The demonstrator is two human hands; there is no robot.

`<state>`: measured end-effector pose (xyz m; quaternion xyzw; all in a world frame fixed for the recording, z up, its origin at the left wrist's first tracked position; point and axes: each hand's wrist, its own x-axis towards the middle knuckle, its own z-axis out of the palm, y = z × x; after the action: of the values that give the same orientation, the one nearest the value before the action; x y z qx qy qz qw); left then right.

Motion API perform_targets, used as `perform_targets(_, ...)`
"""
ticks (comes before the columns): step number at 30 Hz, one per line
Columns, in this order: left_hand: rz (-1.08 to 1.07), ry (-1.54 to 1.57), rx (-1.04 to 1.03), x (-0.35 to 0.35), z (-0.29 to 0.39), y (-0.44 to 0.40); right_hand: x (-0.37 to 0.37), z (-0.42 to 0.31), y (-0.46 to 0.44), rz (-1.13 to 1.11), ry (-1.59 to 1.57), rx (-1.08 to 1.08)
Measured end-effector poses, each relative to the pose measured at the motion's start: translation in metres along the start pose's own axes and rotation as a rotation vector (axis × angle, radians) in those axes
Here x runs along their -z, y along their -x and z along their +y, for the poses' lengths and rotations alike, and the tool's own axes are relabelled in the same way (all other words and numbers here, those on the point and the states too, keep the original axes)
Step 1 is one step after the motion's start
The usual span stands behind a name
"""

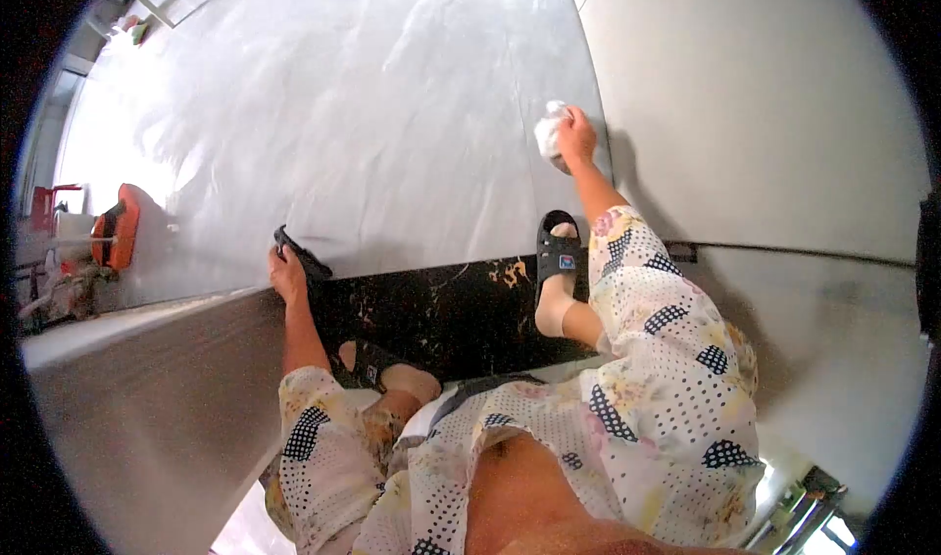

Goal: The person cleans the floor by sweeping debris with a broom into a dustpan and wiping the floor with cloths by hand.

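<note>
My left hand (287, 275) is closed around a dark, narrow object (310, 260) with a curved upper end, at the left end of the black threshold. Its kind I cannot make out. Out to the right, my right hand (576, 138) grips a crumpled white cloth (549, 136) low over the pale floor, close to the wall. Part of the cloth is hidden behind the fingers.
Black slippers are on my feet, the right slipper (560, 251) at the edge of the black marbled threshold (441, 310). A pale wall (755, 114) rises on the right. An orange object (119, 228) and clutter stand at the far left on the glossy floor (372, 114).
</note>
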<state>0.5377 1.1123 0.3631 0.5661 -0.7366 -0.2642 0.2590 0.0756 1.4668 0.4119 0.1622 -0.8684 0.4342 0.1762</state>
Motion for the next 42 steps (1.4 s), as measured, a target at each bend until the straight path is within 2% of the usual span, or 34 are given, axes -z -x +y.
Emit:
perform_targets(2, -0.005, -0.089, -0.047, -0.009, -0.033, 0.006, 0.026, 0.017, 0.007, -0.049, 0.124, -0.014)
perform_targets(5, 0.143, -0.431, -0.353, 0.0, -0.053, 0.027, 0.02, 0.027, 0.033, -0.078, 0.288, 0.035)
perform_targets(6, 0.164, -0.405, -0.33, 0.007, -0.049, 0.033, 0.016, 0.027, 0.037, -0.047, 0.375, 0.084)
perform_targets(7, 0.2, -0.354, -0.395, 0.011, -0.041, 0.034, 0.018, 0.022, 0.035, -0.009, 0.469, 0.13)
perform_targets(10, 0.327, -0.243, -0.584, 0.04, -0.027, 0.038, 0.029, 0.0, 0.018, 0.058, 0.483, 0.056)
perform_targets(14, 0.275, -0.221, -0.58, 0.064, -0.015, 0.043, 0.035, 0.026, 0.034, -0.031, 0.532, -0.117)
perform_targets(17, 0.303, -0.272, -0.572, 0.06, -0.01, 0.042, 0.038, 0.035, 0.027, 0.025, 0.51, -0.101)
perform_targets(22, 0.337, -0.306, -0.579, 0.039, 0.037, 0.009, 0.015, 0.011, -0.001, 0.032, 0.431, 0.197)
perform_targets(25, 0.342, -0.242, -0.641, 0.038, 0.098, -0.018, -0.022, -0.038, -0.007, 0.025, 0.342, 0.449)
perform_targets(27, 0.302, -0.19, -0.832, 0.022, 0.144, -0.015, -0.033, -0.062, 0.003, 0.017, 0.245, 0.627)
perform_targets(28, 0.207, -0.165, -0.864, 0.008, 0.165, 0.002, -0.035, -0.067, 0.015, -0.01, 0.191, 0.703)
perform_targets(31, 0.079, -0.084, -0.987, -0.031, 0.196, 0.09, 0.01, -0.088, 0.089, -0.176, -0.044, 0.847)
perform_targets(32, -0.054, -0.11, -0.92, -0.054, 0.178, 0.02, -0.085, -0.128, 0.091, -0.337, -0.129, 0.85)
perform_targets(33, -0.123, -0.11, -0.911, -0.062, 0.172, 0.042, -0.092, -0.127, 0.119, -0.425, -0.13, 0.901)
perform_targets(34, -0.125, -0.096, -0.911, -0.071, 0.162, 0.056, -0.088, -0.136, 0.149, -0.524, -0.054, 0.903)
perform_targets(36, -0.139, -0.079, -0.862, -0.077, 0.139, 0.079, -0.082, -0.144, 0.197, -0.562, -0.111, 0.784)
perform_targets(42, -0.186, -0.07, -0.797, -0.084, 0.084, 0.135, -0.064, -0.113, 0.24, -0.705, -0.09, 0.85)
